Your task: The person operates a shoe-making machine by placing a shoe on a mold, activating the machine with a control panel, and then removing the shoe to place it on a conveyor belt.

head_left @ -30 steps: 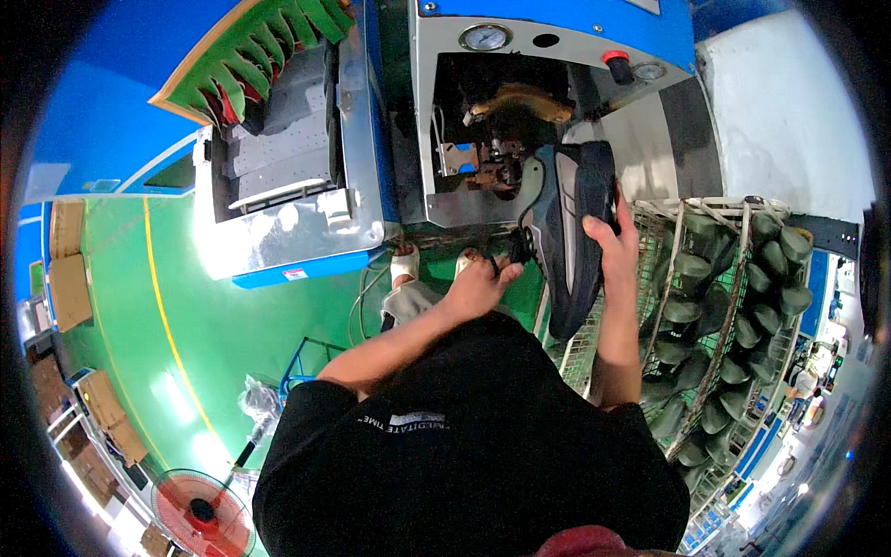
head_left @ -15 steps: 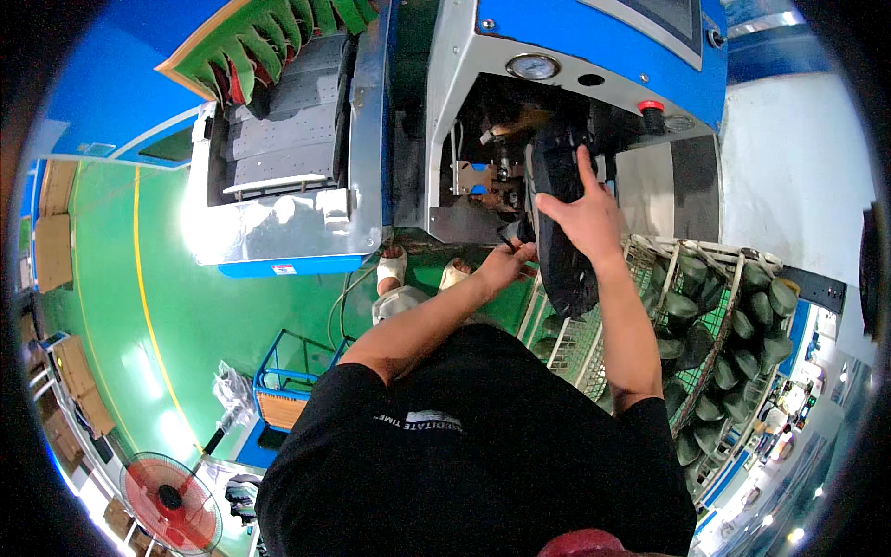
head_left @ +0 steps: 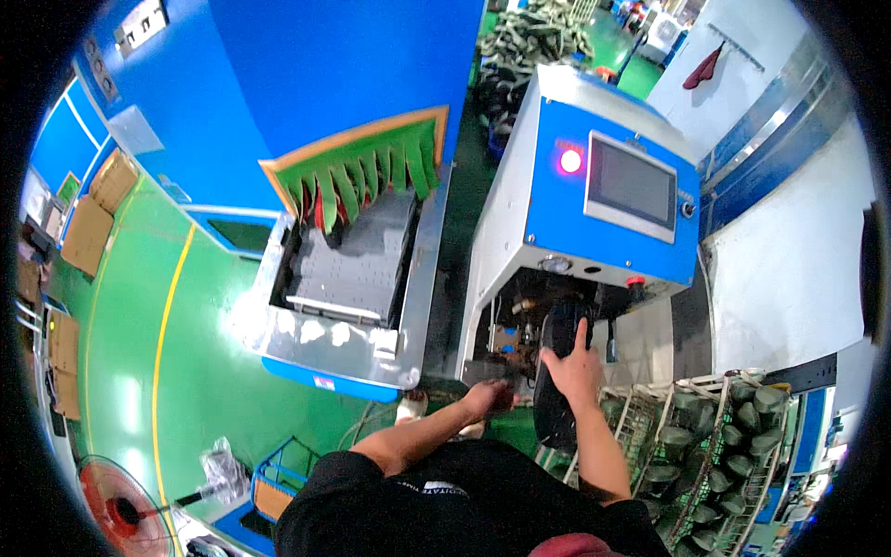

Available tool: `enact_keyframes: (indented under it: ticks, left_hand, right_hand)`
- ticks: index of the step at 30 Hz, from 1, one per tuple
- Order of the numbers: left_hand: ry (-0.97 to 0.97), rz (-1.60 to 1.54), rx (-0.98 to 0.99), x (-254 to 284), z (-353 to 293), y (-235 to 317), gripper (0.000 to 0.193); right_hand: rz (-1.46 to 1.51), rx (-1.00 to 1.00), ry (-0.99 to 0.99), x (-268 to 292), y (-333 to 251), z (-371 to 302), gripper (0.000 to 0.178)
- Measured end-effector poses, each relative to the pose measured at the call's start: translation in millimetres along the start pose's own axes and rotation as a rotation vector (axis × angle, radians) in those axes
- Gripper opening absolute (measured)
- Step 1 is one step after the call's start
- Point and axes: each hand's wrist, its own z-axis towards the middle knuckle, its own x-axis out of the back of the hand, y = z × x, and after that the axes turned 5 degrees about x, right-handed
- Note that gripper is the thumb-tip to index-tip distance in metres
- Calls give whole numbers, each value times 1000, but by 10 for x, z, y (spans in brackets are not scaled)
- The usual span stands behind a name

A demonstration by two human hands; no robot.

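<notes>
A long black shoe (head_left: 553, 408) stands toe-away in the opening of a blue and white machine (head_left: 520, 223). My right hand (head_left: 573, 369) grips its right side, the thumb across the top and the index finger stretched along it. Left of the shoe, my left hand (head_left: 489, 399) is at the dark plate on the machine's lower front edge, apart from the shoe. Its fingers are blurred and dark, so whether they hold anything is unclear. Metal parts of the machine (head_left: 506, 339) show in the opening beside the shoe.
On the left stands a conveyor machine (head_left: 348, 269) with a green strip curtain (head_left: 371, 181). Wire racks (head_left: 687, 436) of dark green shoe lasts (head_left: 733, 464) stand close on my right. A red fan (head_left: 121, 511) is at lower left. The machine carries a screen (head_left: 633, 188) and a red button (head_left: 636, 282).
The view has tilted up, showing the machine's screen and a lit red lamp. My left hand has moved left, away from the shoe. My right hand keeps its hold.
</notes>
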Motion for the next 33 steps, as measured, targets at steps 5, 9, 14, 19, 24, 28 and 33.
enact_keyframes:
  ticks: [5, 9, 14, 19, 24, 28, 33]
  left_hand:
    - [-77, 38, -18, 620, -177, -191, 30]
    - [-2, 51, -89, 626, -602, -137, 28]
    - [210, 483, -148, 449, -735, 9, 26]
    - [288, 277, -108, 193, -616, 31, 23]
    - [118, 363, -156, 463, -293, -127, 30]
    - [136, 428, -92, -10, -509, -13, 38]
    - [-152, 284, 191, -437, -771, 242, 60]
  right_hand:
    - [29, 72, 16, 43, -245, 211, 103]
    - [-10, 79, 133, -110, -94, 151, 102]
    - [55, 72, 150, -130, 48, 33, 103]
    - [28, 141, 371, -438, 200, 51, 105]
    - [150, 258, 574, -346, 166, -359, 101]
    - [84, 434, 752, -587, 585, -1003, 102]
    - [102, 638, 839, -750, 837, -1446, 101]
